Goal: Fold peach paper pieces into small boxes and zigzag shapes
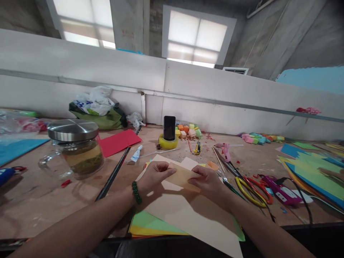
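A small tan paper piece [183, 176] is pinched between both hands, above the middle of the bench. My left hand [158, 176], with a green bead bracelet at the wrist, grips its left end between thumb and fingers. At its right end, my right hand [206, 182] holds it the same way. Below the hands lies a large cream paper sheet [193, 218], tilted across a stack of green and yellow paper [156, 224]. The piece's lower edge is close to the sheet; whether they touch is unclear.
A lidded glass jug [80, 154] stands left, beside red paper [118, 142]. A phone [169, 128] rests upright on a yellow tape roll. Right lie scissors [249, 191], a pink glue gun [224, 151], a magenta device [282, 190] and coloured paper, where another person's hand [333, 173] shows.
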The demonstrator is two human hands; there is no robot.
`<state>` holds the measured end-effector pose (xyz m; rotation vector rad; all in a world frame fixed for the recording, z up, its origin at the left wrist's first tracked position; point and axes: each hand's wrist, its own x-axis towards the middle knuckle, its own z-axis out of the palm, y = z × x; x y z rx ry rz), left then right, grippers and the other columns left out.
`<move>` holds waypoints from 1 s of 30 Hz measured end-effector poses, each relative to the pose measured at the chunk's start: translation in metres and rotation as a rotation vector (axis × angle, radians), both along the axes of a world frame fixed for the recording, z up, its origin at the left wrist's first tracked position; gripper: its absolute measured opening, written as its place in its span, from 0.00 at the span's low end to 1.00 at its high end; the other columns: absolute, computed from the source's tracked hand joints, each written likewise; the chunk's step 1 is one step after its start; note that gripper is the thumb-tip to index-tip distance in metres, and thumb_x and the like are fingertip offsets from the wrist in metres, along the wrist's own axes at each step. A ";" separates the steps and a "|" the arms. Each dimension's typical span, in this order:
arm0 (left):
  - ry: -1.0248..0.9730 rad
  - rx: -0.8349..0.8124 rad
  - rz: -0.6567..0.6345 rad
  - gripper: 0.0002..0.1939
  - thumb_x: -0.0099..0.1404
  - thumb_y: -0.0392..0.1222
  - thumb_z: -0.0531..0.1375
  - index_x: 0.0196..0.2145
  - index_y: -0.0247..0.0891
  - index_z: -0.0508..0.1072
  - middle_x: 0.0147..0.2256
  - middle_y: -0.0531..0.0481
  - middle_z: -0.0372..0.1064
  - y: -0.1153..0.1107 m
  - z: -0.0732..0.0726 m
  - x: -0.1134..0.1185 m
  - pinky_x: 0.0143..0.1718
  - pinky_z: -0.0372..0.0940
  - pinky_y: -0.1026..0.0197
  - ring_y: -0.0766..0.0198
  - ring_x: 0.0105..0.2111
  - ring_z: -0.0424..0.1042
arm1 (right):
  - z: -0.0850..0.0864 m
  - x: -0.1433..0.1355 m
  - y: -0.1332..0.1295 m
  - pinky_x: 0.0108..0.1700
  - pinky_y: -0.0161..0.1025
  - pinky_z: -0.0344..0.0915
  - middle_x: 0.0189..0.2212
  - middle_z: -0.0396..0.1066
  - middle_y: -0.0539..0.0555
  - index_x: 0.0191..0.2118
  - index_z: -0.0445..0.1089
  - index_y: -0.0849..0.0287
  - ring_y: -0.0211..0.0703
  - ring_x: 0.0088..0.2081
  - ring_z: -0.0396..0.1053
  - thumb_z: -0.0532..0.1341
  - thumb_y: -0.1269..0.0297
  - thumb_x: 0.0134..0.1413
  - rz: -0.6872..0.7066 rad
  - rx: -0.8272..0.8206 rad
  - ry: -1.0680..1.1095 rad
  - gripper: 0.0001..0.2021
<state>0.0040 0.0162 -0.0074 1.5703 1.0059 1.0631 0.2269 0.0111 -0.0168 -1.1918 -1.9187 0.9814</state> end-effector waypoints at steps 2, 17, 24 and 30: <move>0.037 0.034 0.010 0.25 0.49 0.60 0.64 0.16 0.36 0.63 0.17 0.58 0.51 0.000 0.000 0.000 0.21 0.49 0.67 0.71 0.21 0.51 | 0.000 0.001 0.000 0.28 0.33 0.61 0.26 0.69 0.48 0.30 0.67 0.58 0.39 0.29 0.66 0.63 0.60 0.49 0.014 -0.011 -0.002 0.08; -0.017 0.069 0.141 0.20 0.52 0.56 0.61 0.20 0.34 0.70 0.20 0.54 0.60 -0.002 -0.004 0.000 0.23 0.54 0.66 0.68 0.23 0.57 | -0.006 0.005 0.012 0.27 0.35 0.62 0.25 0.68 0.48 0.33 0.66 0.57 0.39 0.26 0.66 0.68 0.50 0.42 -0.084 0.026 0.219 0.18; -0.017 0.158 0.232 0.21 0.53 0.57 0.60 0.18 0.35 0.67 0.17 0.56 0.53 -0.003 0.005 -0.002 0.20 0.49 0.67 0.70 0.21 0.51 | -0.004 0.004 0.015 0.29 0.34 0.65 0.25 0.70 0.47 0.40 0.65 0.57 0.37 0.26 0.68 0.72 0.51 0.35 -0.124 -0.025 0.431 0.27; 0.009 0.159 0.230 0.23 0.52 0.57 0.62 0.15 0.37 0.60 0.17 0.57 0.48 -0.003 0.006 -0.003 0.19 0.47 0.67 0.71 0.20 0.49 | -0.006 0.004 0.017 0.28 0.34 0.64 0.21 0.69 0.45 0.40 0.65 0.57 0.36 0.24 0.67 0.72 0.51 0.37 -0.153 0.015 0.495 0.26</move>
